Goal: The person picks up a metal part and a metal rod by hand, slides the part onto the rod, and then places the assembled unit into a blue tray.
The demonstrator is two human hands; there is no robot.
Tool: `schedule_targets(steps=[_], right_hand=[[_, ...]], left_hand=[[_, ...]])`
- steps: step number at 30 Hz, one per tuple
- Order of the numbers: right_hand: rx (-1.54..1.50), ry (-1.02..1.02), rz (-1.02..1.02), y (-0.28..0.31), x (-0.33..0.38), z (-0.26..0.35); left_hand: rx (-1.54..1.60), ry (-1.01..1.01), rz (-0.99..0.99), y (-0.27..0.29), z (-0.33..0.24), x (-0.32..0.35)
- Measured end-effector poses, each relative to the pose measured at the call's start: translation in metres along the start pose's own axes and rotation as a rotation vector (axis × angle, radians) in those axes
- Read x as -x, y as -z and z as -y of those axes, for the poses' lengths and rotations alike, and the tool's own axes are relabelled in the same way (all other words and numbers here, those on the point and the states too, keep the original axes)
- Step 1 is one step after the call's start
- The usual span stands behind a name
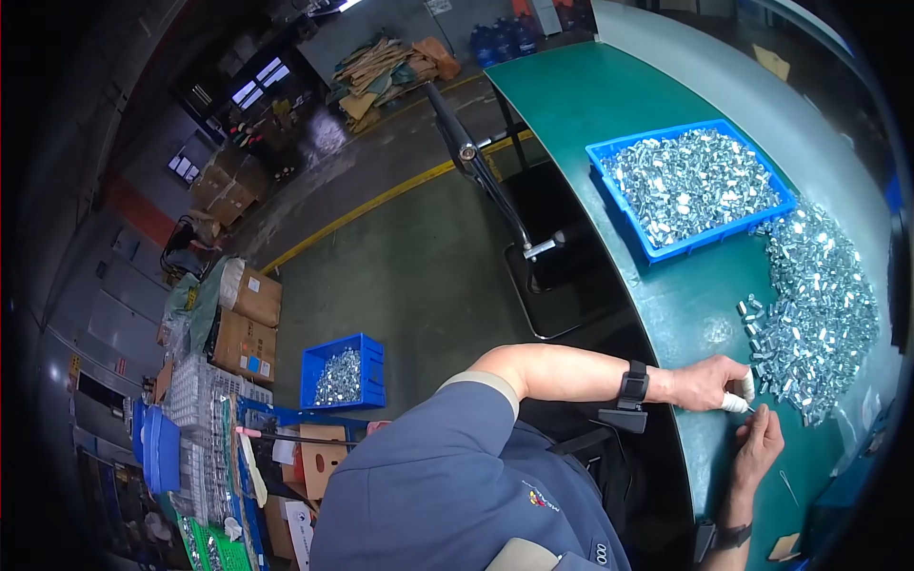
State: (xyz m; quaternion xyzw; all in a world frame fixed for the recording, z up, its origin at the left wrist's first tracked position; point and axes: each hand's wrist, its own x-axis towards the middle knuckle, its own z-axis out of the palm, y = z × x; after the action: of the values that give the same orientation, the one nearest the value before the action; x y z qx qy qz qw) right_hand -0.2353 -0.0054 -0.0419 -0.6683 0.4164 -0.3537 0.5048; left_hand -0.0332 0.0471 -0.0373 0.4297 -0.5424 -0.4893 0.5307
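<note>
My left hand is closed over the green table, with white wraps on the thumb and a finger. Its fingertips meet those of my right hand, which is also closed in a pinch. Something small and thin seems to sit between them, too small to name. Just beyond both hands lies a large loose heap of small shiny metal parts, a few of them strayed toward my left hand. A thin, pale, wire-like tool rests on the table to the right of my right hand.
A blue bin full of similar metal parts stands on the green table, left of the heap. Another blue bin sits on the floor. A black chair stands against the table edge. Cardboard boxes are stacked behind.
</note>
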Motion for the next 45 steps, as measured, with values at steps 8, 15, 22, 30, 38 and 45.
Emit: schedule_targets(steps=[8,15,22,30,38,45], right_hand=[[-0.089,0.112,0.044,-0.006,0.002,0.009],[0.090,0.154,0.034,0.001,0.002,0.002],[0.079,0.040,0.023,-0.001,0.001,0.001],[0.047,0.232,-0.067,-0.009,0.004,0.011],[0.017,0.044,0.008,0.000,0.000,-0.006],[0.121,0.262,-0.035,-0.005,0.003,0.001]], left_hand=[[-0.123,-0.028,-0.014,-0.003,-0.004,0.003],[-0.108,-0.109,-0.049,-0.008,0.005,0.005],[-0.190,-0.171,-0.101,-0.009,0.002,0.006],[-0.132,-0.150,-0.121,-0.009,0.002,0.008],[-0.147,-0.184,-0.092,-0.011,0.002,0.009],[-0.129,-0.179,-0.108,-0.011,0.002,0.009]])
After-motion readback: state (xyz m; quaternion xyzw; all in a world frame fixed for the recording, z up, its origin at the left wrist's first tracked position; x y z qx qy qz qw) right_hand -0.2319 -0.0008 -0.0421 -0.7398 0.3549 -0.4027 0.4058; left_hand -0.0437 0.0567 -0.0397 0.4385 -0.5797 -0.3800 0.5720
